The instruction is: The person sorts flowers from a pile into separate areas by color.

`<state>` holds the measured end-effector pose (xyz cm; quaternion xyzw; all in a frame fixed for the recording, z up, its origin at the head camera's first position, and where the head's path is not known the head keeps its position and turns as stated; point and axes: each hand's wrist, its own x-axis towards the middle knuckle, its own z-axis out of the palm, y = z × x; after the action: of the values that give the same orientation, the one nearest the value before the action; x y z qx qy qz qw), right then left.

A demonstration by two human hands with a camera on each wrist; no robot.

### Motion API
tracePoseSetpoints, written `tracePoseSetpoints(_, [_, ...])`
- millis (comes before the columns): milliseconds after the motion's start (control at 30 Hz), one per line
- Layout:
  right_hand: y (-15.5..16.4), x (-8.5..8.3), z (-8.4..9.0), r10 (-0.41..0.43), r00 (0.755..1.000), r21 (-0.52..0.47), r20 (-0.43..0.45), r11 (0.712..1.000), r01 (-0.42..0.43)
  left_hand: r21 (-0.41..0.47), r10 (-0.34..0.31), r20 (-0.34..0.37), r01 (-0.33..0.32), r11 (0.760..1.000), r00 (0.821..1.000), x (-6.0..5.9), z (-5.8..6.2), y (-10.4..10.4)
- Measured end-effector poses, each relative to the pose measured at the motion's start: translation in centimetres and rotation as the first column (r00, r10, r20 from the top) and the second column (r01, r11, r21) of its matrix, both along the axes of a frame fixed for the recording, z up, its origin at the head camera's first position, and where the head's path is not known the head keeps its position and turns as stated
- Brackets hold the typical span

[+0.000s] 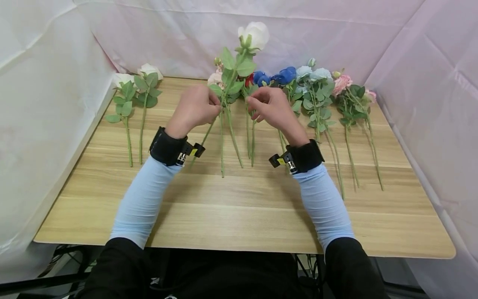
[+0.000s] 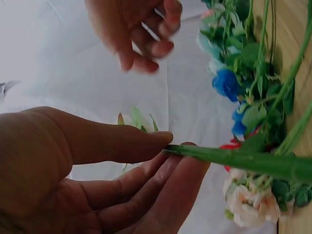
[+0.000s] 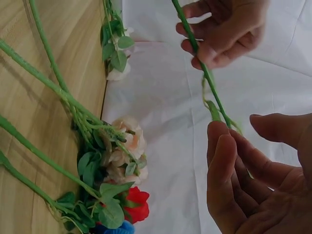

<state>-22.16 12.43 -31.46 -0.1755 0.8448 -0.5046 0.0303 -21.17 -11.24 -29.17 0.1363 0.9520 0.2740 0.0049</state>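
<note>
1. Wooden table (image 1: 239,216), pale grain; white cloth walls stand close on the left, far and right sides, and only the near edge is open toward the person.
2. Left hand (image 1: 194,109) is lifted above the table's far middle, thumb and fingers pinched on the green stem of a white rose (image 1: 254,35). The left wrist view shows the stem (image 2: 243,160) caught between thumb tip and fingertips.
3. The rose stands upright off the table, its bloom above both hands against the far cloth.
4. Right hand (image 1: 270,108) is just right of the stem, fingers curled. The right wrist view shows its fingertips (image 3: 219,141) at a small leaf on the stem; whether they actually pinch it, I cannot tell.
5. Two white flowers (image 1: 136,83) lie flat at the far left, near the left edge.
6. A row of pink, red, blue, pale blue and pink flowers (image 1: 313,83) lies from centre to the right, stems pointing toward the near side.
7. Bare wood spans the near half of the table, under both forearms.
</note>
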Motion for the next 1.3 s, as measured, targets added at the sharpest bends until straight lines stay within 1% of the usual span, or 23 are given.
tracePoseSetpoints(67, [-0.3, 0.1, -0.1, 0.019, 1.0, -0.002, 0.004, 1.0, -0.019, 0.007, -0.018, -0.021, 0.018, 1.0, 1.0, 0.3, 0.0, 0.6])
tracePoseSetpoints(200, [-1.0, 0.2, -0.4, 0.049, 0.999, -0.008, 0.005, 0.999, -0.049, 0.019, -0.05, -0.036, 0.05, 0.999, 0.998, 1.0, 0.0, 1.5])
tracePoseSetpoints(300, [-1.4, 0.3, -0.6, 0.057, 0.998, -0.026, 0.007, 0.998, -0.057, 0.029, -0.071, -0.04, 0.072, 0.997, 0.997, 1.4, 0.1, 2.1])
tracePoseSetpoints(500, [-1.7, 0.5, -0.8, 0.03, 1.0, -0.119, 0.007, 0.992, -0.029, 0.04, -0.075, -0.048, 0.077, 0.996, 0.996, 1.6, 0.1, 2.9])
tracePoseSetpoints(633, [-1.8, 0.5, -1.0, 0.003, 1.0, -0.199, 0.011, 0.98, -0.001, 0.057, -0.082, -0.071, 0.086, 0.995, 0.994, 1.8, -0.1, 3.3])
tracePoseSetpoints(733, [-1.9, 0.5, -1.1, -0.011, 1.0, -0.233, 0.017, 0.972, 0.015, 0.071, -0.087, -0.087, 0.094, 0.993, 0.992, 1.8, -0.3, 3.5])
tracePoseSetpoints(1000, [-2.0, 0.4, -1.0, -0.044, 0.999, -0.201, 0.007, 0.979, 0.044, 0.097, -0.091, -0.088, 0.1, 0.99, 0.992, 1.7, -0.7, 3.7])
tracePoseSetpoints(1133, [-2.2, 0.4, -1.0, -0.063, 0.998, -0.211, 0.008, 0.976, 0.063, 0.109, -0.096, -0.092, 0.106, 0.988, 0.991, 1.6, -0.9, 3.6])
tracePoseSetpoints(1300, [-2.3, 0.5, -1.0, -0.085, 0.996, -0.222, -0.005, 0.972, 0.082, 0.137, -0.098, -0.082, 0.109, 0.985, 0.992, 1.6, -1.1, 3.6])
